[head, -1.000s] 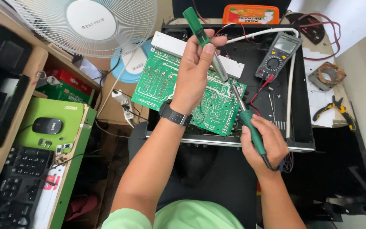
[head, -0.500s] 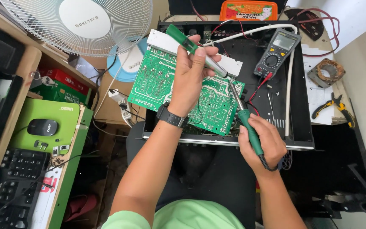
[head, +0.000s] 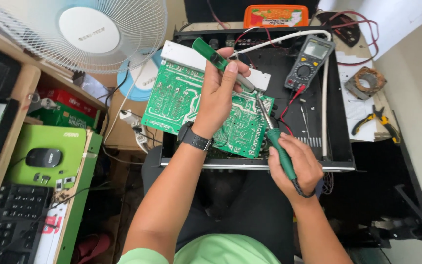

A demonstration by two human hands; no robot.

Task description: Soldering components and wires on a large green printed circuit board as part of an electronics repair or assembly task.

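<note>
A green circuit board (head: pixel 177 100) lies solder side up, tilted over an open black metal chassis (head: pixel 340 146). My left hand (head: pixel 218 95) grips a green-handled desoldering pump (head: pixel 211 55), its metal tip pointing down to the board's right edge. My right hand (head: pixel 296 166) holds a green-handled soldering iron (head: pixel 275 139), whose tip meets the pump's tip near the board's right side. A black watch (head: pixel 195 138) sits on my left wrist.
A multimeter (head: pixel 309 63) with red and black leads rests in the chassis at the right. Yellow-handled pliers (head: pixel 374 121) and a copper coil (head: pixel 366 80) lie on paper farther right. A white fan (head: pixel 89 32), a green box with a mouse (head: pixel 42 157), and a keyboard (head: pixel 13 227) stand left.
The view has shifted slightly. My left hand tilted the pump lower toward the board while the iron stayed at the board's right edge.
</note>
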